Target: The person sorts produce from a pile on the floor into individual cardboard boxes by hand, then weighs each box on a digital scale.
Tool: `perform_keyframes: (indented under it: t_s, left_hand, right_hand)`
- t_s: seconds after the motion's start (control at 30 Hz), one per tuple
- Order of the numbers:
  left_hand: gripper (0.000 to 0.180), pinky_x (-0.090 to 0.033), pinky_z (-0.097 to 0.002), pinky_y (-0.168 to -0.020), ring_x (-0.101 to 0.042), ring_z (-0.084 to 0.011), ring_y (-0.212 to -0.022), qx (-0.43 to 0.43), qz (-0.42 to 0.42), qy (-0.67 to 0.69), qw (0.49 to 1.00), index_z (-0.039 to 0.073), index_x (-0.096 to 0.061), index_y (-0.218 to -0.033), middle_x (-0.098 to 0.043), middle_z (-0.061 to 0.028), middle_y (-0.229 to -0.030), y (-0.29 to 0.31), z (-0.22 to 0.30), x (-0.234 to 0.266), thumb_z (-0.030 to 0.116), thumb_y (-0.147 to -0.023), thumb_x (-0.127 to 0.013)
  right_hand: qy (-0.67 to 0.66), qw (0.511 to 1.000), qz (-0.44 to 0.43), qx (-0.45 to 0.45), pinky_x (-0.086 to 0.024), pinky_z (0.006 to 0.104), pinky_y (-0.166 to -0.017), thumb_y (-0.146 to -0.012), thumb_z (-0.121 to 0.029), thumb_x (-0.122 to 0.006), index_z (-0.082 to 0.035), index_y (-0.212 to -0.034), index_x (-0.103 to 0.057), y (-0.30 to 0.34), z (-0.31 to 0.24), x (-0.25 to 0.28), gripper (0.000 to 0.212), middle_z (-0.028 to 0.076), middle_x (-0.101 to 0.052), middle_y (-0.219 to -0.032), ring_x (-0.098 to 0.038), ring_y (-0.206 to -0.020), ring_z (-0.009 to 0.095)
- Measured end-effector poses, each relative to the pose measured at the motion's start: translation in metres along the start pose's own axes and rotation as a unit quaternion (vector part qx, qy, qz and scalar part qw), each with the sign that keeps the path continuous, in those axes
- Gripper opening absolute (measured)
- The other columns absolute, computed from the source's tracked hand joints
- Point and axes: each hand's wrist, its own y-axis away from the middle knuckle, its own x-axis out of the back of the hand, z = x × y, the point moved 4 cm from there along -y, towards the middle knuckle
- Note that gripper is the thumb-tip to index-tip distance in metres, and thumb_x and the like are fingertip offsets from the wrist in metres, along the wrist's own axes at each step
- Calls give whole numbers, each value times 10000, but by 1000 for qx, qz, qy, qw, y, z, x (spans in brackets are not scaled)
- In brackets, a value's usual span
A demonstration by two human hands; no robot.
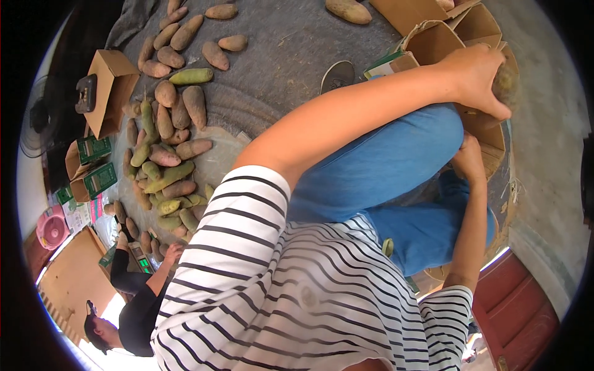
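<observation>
My left arm reaches across my raised knee to the right. At its end my left hand (476,80) is curled, thumb and fingers apart, round a blurred brownish-green rounded thing (507,81). The hand is over open cardboard boxes (433,42). Lower down, my right hand (468,161) is beside a brown carton (492,146), next to my knee. Its fingers are partly hidden, and I cannot tell whether they grip the carton.
A heap of brown and green tubers (167,154) lies on the dark ground cloth (272,55) at left. One tuber (348,10) lies apart at the top. Cartons (111,93) line the far left. Another person (136,309) works at lower left, near a pink fan (52,227).
</observation>
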Motion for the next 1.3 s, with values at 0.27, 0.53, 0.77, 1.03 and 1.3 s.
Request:
perform_keyframes:
  t_s: [0.27, 0.53, 0.77, 1.03, 1.3]
  left_hand:
    - [695, -490, -405, -808, -595, -363, -927, 23, -117, -158, 980, -74, -556, -1036, -599, -249, -993, 10, -44, -32, 425, -584, -728]
    - [673, -476, -390, -860, -599, -343, -995, 124, -187, -77, 971, -80, -521, -1129, -595, -258, -1062, 17, -67, -35, 427, -723, -695]
    - [414, -478, -352, -810, -613, -264, -928, 127, -90, -46, 987, -7, -583, -1081, -637, -164, -987, 44, -58, 14, 337, -851, -583]
    - [347, -479, -355, -769, -624, -263, -859, 154, -71, 0, 985, 4, -630, -971, -650, -152, -911, 50, -60, 26, 319, -847, -552]
    - [233, -485, -309, -763, -607, -204, -863, 110, 134, -41, 984, 19, -602, -1026, -620, -108, -940, 106, -64, 64, 150, -834, -581]
  right_hand:
    - [57, 997, 31, 34, -469, 432, -758, -750, -224, -650, -64, -922, -644, 2, -6, 2, 235, 155, -635, -919, -597, -879, 349]
    - [28, 997, 49, 44, -474, 423, -730, -782, -275, -653, -84, -900, -658, 6, -3, 3, 225, 140, -643, -869, -604, -835, 337]
    - [52, 997, 36, 32, -474, 419, -724, -788, -283, -648, -71, -889, -654, 5, -5, 8, 235, 142, -643, -879, -605, -840, 330]
    - [41, 998, 18, 39, -467, 430, -734, -798, -288, -637, -60, -894, -639, 0, -12, 1, 248, 153, -636, -885, -597, -853, 348]
    - [-4, 998, 43, 38, -459, 405, -773, -795, -188, -631, -30, -988, -630, 5, 0, -1, 250, 192, -626, -960, -588, -894, 377]
